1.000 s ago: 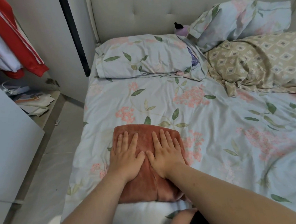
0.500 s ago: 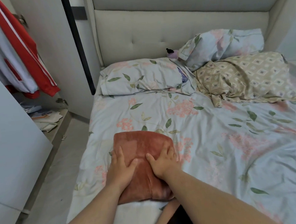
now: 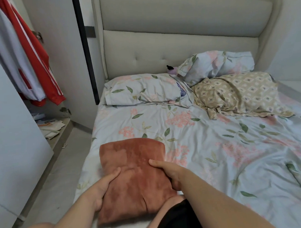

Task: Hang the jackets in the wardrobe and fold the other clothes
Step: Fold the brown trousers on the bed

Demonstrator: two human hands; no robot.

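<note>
Both hands grip the folded rust cloth on the bed's near edge — left hand, right hand pinching the sides — soft, floppy, light; best supported underneath.

Floral-sheeted bed. Folded rust cloth at 7 o'clock, far end resting on the bed. Floral pillow flat at 11, small purple toy at 12, second floral pillow at 1, crumpled beige diamond-print cover at 2.

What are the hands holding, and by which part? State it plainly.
The left hand grips the folded rust-red garment by its left edge, the right hand by its right edge.
</note>
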